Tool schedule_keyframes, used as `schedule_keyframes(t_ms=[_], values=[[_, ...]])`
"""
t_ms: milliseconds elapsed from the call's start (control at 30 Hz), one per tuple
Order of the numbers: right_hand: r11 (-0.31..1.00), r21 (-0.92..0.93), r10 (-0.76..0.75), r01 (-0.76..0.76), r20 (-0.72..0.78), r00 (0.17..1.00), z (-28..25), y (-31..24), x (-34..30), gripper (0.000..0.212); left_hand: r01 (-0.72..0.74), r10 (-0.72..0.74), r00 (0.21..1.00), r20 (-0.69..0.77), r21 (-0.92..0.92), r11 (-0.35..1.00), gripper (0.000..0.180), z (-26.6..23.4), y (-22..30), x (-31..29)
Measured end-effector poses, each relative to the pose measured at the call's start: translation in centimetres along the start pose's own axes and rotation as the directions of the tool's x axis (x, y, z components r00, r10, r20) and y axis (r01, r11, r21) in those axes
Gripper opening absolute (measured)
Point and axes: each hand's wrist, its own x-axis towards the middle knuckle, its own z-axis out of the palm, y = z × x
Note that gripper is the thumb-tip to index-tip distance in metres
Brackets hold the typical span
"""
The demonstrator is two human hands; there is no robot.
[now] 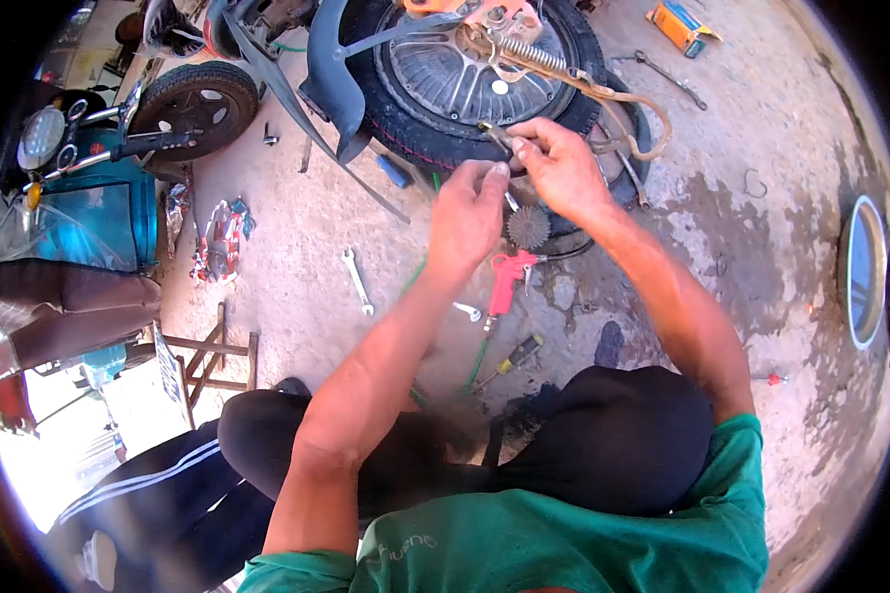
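A wheel with a black tyre [412, 144] and a grey metal hub [440, 91] lies on its side before me. At the tyre's near edge, my right hand [567, 176] is closed in a pinch on a small metal piece [494, 134] with a brass-coloured tip. Just left of it, my left hand [468, 219] has thumb and fingers pressed together by the tyre's sidewall. Whatever those fingers hold is hidden. Below the hands lie a round grey toothed disc [529, 228] and a red air gun [510, 282] with a hose.
An open-end wrench [358, 282] and a yellow-handled screwdriver [518, 356] lie on the concrete floor. Another wrench [670, 81] and an orange box [682, 28] are at far right. A scooter wheel [196, 111] stands left, above a wooden stool [211, 358]. Another person's striped trouser leg [158, 494] is lower left.
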Motion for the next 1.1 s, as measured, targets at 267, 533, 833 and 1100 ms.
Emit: schedule_keyframes(t_ms=[267, 533, 833, 1100], values=[[0.972, -0.186, -0.116, 0.142, 0.141, 0.983, -0.1, -1.9, -0.1, 0.036, 0.363, -0.372, 0.925, 0.083, -0.491, 0.792, 0.025, 0.5, 2.3, 0.8], [0.881, -0.184, -0.336, 0.436, 0.407, 0.850, -2.0, -2.5, 4.9, 0.029, 0.411, -0.468, 0.866, 0.175, -0.783, 0.467, 0.056, 1.0, 4.6, 1.3], [0.697, -0.379, -0.540, 0.608, 0.281, 0.794, -0.4, -2.0, 6.0, 0.040, 0.524, -0.416, 0.786, 0.457, -0.850, 0.056, 0.057, -2.0, 0.9, 3.2], [0.688, -0.376, -0.512, 0.621, 0.354, 0.782, -0.7, -3.0, 6.6, 0.034, 0.501, -0.273, 0.816, 0.509, -0.859, -0.105, 0.050, -2.3, 0.6, 3.0]])
